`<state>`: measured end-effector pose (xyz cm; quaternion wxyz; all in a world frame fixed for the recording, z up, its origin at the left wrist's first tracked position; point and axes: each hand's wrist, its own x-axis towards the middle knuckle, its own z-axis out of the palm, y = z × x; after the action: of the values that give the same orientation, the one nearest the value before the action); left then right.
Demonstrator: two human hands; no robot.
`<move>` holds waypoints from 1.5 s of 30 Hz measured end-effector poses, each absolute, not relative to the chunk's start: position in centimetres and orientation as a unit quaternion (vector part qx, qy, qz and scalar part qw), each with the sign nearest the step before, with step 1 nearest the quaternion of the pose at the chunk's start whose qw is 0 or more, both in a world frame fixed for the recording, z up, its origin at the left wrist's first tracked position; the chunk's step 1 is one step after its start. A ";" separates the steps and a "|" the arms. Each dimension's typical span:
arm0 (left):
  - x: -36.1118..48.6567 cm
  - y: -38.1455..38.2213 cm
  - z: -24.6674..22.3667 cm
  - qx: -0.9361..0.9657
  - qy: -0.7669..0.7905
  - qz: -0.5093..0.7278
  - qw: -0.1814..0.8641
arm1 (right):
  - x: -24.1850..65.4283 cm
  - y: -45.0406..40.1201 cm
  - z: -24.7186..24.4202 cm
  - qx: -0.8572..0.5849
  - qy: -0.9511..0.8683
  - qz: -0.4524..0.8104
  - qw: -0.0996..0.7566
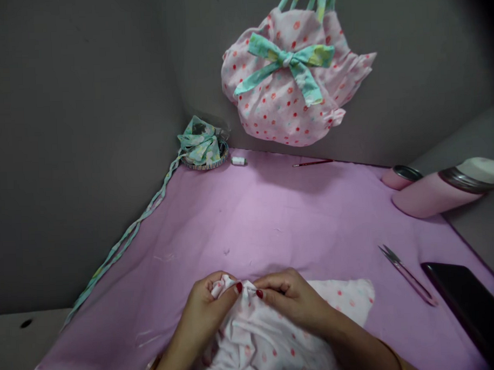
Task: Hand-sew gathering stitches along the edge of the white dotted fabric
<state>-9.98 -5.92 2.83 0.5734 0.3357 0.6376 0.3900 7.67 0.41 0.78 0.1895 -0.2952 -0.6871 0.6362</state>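
Note:
A pale pink fabric piece (272, 340) with red and coral dots lies bunched at the near edge of the table. My left hand (213, 302) pinches a gathered edge of it between thumb and fingers. Close beside it, my right hand (289, 297) grips the same edge, thumb and forefinger pressed together. The cloth between the two thumbs is puckered into small folds. Whether a needle sits in the fingers I cannot make out. To the right, part of the fabric spreads flat on the table.
A lilac cloth (240, 217) covers the table. Pink thread snips (410, 276), a black phone-like slab (470, 307), a pink bottle (437, 194) and a pink cup (400, 177) stand or lie right. Behind are a basket (206, 165), thread spool (238, 161) and hanging dotted bag (285, 113).

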 end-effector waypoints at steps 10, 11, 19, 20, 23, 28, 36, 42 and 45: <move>-10.1 -5.9 2.7 0.234 0.569 0.420 0.667 | 7.6 0.5 0.6 -0.309 -0.674 0.639 0.203; -10.0 -5.9 2.8 0.226 0.565 0.421 0.672 | 7.6 0.5 0.6 -0.310 -0.674 0.639 0.203; -9.8 -6.2 2.5 0.227 0.545 0.419 0.690 | 7.6 0.4 0.6 -0.309 -0.664 0.648 0.210; -9.7 -6.2 2.4 0.228 0.545 0.419 0.690 | 7.6 0.4 0.6 -0.308 -0.665 0.646 0.212; -9.3 -6.2 2.3 0.231 0.550 0.423 0.682 | 7.5 0.4 0.7 -0.305 -0.664 0.648 0.216; -9.2 -6.0 2.6 0.233 0.573 0.413 0.669 | 7.5 0.4 0.6 -0.306 -0.657 0.653 0.220; -9.8 -6.0 3.1 0.224 0.549 0.422 0.686 | 7.7 0.4 0.5 -0.307 -0.656 0.657 0.209; -9.9 -5.8 3.0 0.284 0.599 0.388 0.640 | 7.7 0.4 0.6 -0.302 -0.677 0.640 0.202; -10.1 -5.9 2.8 0.377 0.636 0.357 0.571 | 7.6 0.4 0.6 -0.304 -0.690 0.626 0.198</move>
<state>-10.10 -5.93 2.78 0.5710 0.3770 0.6359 0.3571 7.61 0.45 0.56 0.1985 -0.3037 -0.6901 0.6262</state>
